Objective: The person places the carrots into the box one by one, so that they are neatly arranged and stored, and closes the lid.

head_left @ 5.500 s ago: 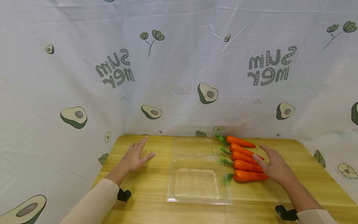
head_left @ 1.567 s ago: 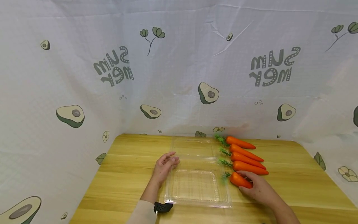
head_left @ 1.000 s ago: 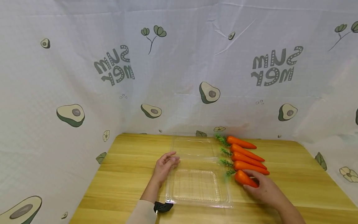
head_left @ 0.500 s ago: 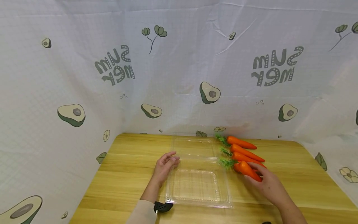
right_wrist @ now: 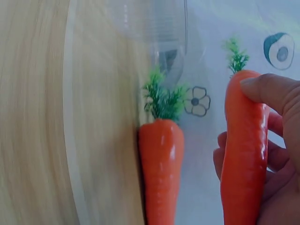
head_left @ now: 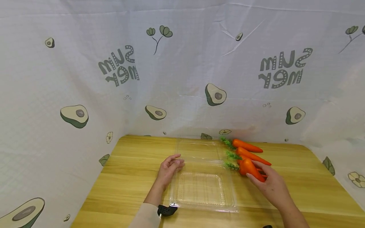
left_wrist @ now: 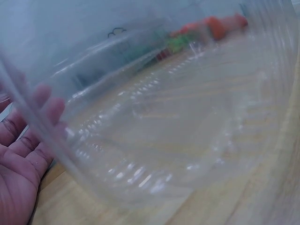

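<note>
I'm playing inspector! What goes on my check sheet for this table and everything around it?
Surface: wooden table
Job's things: one carrot held, other carrots on the table; clear box with its lid open
Clutter: nothing seen
Hands: right hand holds the carrot; left hand is at the box's left side, touching unclear
Cables: nothing seen
Surroundings: white cloth with printed avocados

Head view: high, farthest back, facing 12 o'clock and down over the table. Left-wrist view: low, close, looking across clear container to carrots at 1 o'clock. Right-wrist view: close, rolled, table toward 9, held carrot at 4. Head shares container with left wrist, held carrot with right.
</note>
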The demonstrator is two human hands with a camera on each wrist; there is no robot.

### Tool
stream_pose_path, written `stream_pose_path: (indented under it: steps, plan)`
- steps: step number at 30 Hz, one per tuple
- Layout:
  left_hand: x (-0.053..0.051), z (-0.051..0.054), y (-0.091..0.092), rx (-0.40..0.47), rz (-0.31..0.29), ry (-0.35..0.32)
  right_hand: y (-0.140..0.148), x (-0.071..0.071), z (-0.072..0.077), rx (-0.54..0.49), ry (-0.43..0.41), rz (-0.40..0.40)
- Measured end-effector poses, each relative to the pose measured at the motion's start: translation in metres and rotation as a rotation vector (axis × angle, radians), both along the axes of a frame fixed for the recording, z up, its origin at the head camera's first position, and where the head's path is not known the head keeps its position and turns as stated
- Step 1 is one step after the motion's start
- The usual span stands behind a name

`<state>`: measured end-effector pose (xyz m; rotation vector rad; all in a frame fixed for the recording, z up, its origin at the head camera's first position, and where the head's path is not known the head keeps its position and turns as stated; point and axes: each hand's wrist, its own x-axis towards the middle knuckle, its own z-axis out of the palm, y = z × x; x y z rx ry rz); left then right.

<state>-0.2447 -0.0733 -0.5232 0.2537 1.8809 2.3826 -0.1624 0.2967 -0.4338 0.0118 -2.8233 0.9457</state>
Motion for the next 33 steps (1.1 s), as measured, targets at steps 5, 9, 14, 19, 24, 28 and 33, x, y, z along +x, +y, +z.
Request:
stream_pose_path:
  steps: [5, 9, 14, 19, 24, 28, 33]
  plan:
    - [-0.001, 0.0, 0.001, -0.001, 0.001, -0.004, -0.01, -0.001, 0.0, 0.024, 0.104, 0.041]
    - [-0.002, 0.0, 0.001, 0.0, 0.0, -0.011, -0.019, -0.003, -0.001, -0.013, 0.124, 0.069]
    - [-0.001, 0.001, 0.001, -0.007, 0.0, -0.015, -0.029, -0.002, -0.001, -0.053, 0.083, 0.094]
    - [-0.001, 0.001, 0.0, -0.014, 0.004, -0.011, -0.039, -0.003, 0.002, -0.056, 0.025, 0.091]
    - [-0.002, 0.0, 0.0, -0.016, 0.002, -0.01, -0.048, -0.003, 0.005, -0.063, 0.007, 0.106]
    - [-0.002, -0.002, 0.0, -0.016, 0.005, -0.01, -0.054, -0.004, 0.005, -0.072, 0.025, 0.132]
    - [-0.003, -0.002, 0.001, -0.024, 0.008, -0.01, -0.062, -0.005, 0.005, -0.075, 0.034, 0.16]
